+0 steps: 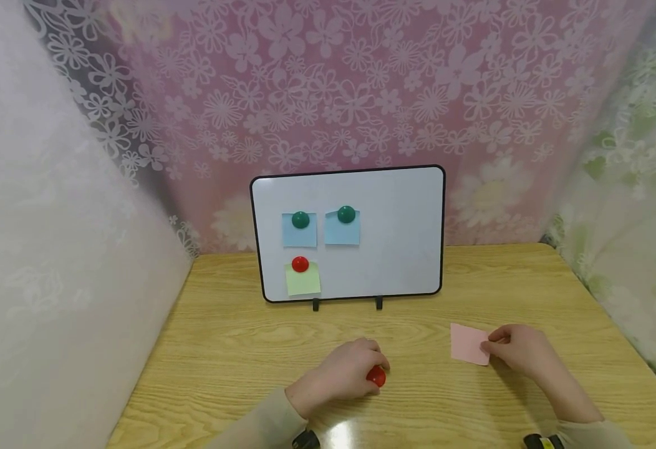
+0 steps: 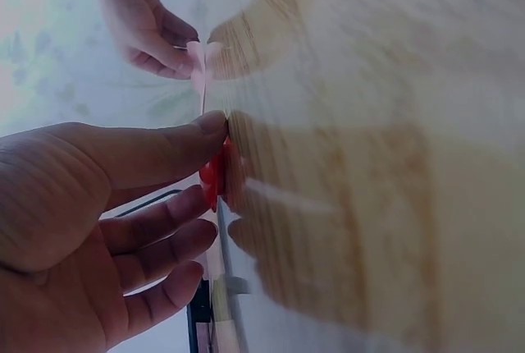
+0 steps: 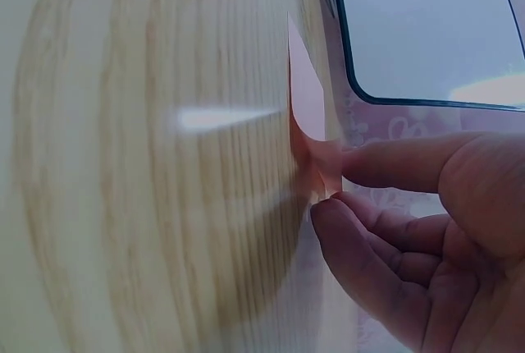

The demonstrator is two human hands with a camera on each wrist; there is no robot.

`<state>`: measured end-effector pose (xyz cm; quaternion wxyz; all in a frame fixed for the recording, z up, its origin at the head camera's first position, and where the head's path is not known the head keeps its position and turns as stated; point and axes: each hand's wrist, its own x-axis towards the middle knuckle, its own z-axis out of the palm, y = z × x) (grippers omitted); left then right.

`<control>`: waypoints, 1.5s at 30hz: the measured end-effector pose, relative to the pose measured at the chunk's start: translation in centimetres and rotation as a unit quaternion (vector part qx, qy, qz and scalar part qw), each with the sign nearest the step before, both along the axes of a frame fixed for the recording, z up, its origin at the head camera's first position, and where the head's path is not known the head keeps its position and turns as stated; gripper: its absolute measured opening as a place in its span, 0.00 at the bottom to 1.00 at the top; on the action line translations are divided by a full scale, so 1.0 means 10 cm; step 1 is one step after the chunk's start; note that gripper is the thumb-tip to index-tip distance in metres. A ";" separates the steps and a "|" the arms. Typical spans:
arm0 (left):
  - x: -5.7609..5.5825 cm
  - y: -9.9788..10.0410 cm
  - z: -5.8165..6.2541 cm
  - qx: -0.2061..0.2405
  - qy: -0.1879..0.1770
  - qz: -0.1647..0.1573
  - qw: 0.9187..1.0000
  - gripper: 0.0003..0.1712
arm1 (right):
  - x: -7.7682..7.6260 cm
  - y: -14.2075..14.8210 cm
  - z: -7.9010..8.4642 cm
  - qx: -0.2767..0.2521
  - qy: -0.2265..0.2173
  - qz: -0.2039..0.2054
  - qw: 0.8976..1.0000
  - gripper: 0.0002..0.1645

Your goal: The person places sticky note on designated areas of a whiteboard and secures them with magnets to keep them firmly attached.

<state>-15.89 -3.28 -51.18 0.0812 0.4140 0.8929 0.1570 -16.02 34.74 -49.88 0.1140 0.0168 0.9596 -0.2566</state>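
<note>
My left hand point(image 1: 346, 369) pinches a round red magnet point(image 1: 377, 376) between thumb and fingers, low at the table in front of the whiteboard. In the left wrist view the red magnet point(image 2: 215, 174) sits between thumb and forefinger, right at the tabletop. To the right, my right hand point(image 1: 521, 350) grips a pink sticky note point(image 1: 467, 343) by its right edge. The right wrist view shows the pink note point(image 3: 308, 94) bending up toward the thumb and fingertips, its far part low over the wood.
A black-framed whiteboard point(image 1: 395, 249) stands on small black feet point(image 1: 379, 303) at the table's back. Green magnets hold two blue notes point(image 1: 299, 234) on it; another red magnet point(image 1: 300, 264) holds a yellow-green note point(image 1: 303, 282). Walls border the wooden table point(image 1: 221, 349) left, right and behind.
</note>
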 end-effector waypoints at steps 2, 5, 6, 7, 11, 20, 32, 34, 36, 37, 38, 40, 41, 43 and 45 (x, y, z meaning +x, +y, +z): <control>0.00 0.00 0.01 -0.003 0.001 0.002 1.000 0.17 | -0.01 -0.01 0.00 0.001 0.004 -0.002 1.000 0.27; 0.00 0.01 0.02 -0.013 0.007 0.008 1.000 0.17 | -0.01 -0.04 0.00 -0.003 0.008 -0.005 1.000 0.25; 0.00 0.02 0.02 -0.017 0.009 0.011 1.000 0.18 | -0.01 -0.05 0.00 -0.005 0.008 -0.005 1.000 0.24; -0.01 0.02 0.03 -0.020 0.013 0.015 1.000 0.18 | -0.01 -0.05 0.00 -0.007 0.006 -0.005 1.000 0.24; 0.00 0.02 0.03 -0.031 0.024 0.030 0.999 0.20 | -0.02 -0.08 0.00 -0.016 0.000 -0.005 1.000 0.24; 0.00 0.03 0.06 -0.040 0.016 0.054 0.998 0.16 | -0.04 -0.09 -0.01 -0.008 0.007 -0.004 1.000 0.24; 0.00 0.02 0.07 -0.045 0.011 0.055 0.997 0.16 | -0.04 -0.10 -0.04 -0.002 0.005 -0.003 1.000 0.23; 0.00 0.02 0.07 -0.045 0.007 0.055 0.997 0.16 | -0.04 -0.10 -0.04 -0.004 0.004 -0.004 1.000 0.23; 0.00 0.02 0.06 -0.045 0.006 0.055 0.997 0.16 | -0.04 -0.11 -0.04 -0.004 0.003 -0.004 1.000 0.23; 0.00 0.02 0.06 -0.044 0.006 0.055 0.997 0.16 | -0.04 -0.11 -0.05 -0.004 0.002 -0.004 1.000 0.23; 0.00 0.02 0.06 -0.044 0.005 0.055 0.998 0.16 | -0.04 -0.11 -0.05 -0.004 0.002 -0.004 1.000 0.23; 0.00 0.01 0.06 -0.043 0.003 0.054 0.998 0.16 | -0.04 -0.11 -0.05 -0.005 0.003 -0.004 1.000 0.23; 0.00 0.01 0.06 -0.042 0.003 0.054 0.998 0.16 | -0.04 -0.12 -0.06 -0.005 0.004 -0.004 1.000 0.23; 0.00 0.01 0.05 -0.042 0.002 0.054 0.998 0.15 | -0.04 -0.12 -0.06 -0.007 0.006 -0.005 1.000 0.23; 0.00 0.01 0.05 -0.041 0.001 0.054 0.998 0.15 | -0.04 -0.13 -0.06 -0.009 0.009 -0.006 1.000 0.22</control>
